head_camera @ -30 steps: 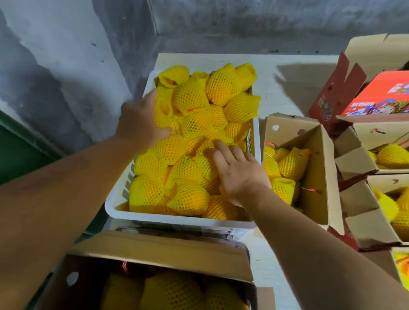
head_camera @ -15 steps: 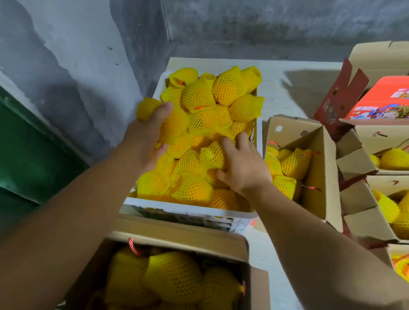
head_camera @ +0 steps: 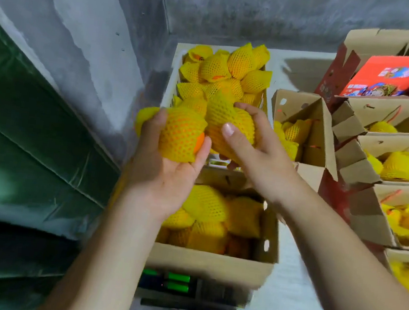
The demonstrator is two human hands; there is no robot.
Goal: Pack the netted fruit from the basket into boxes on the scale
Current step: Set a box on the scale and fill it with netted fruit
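Netted fruit (head_camera: 181, 136), yellow foam mesh, orange skin thru gaps

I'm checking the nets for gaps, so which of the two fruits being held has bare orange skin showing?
The netted fruit in the left hand: the fruit shows bare orange skin at its right edge. The one in the right hand looks fully netted.
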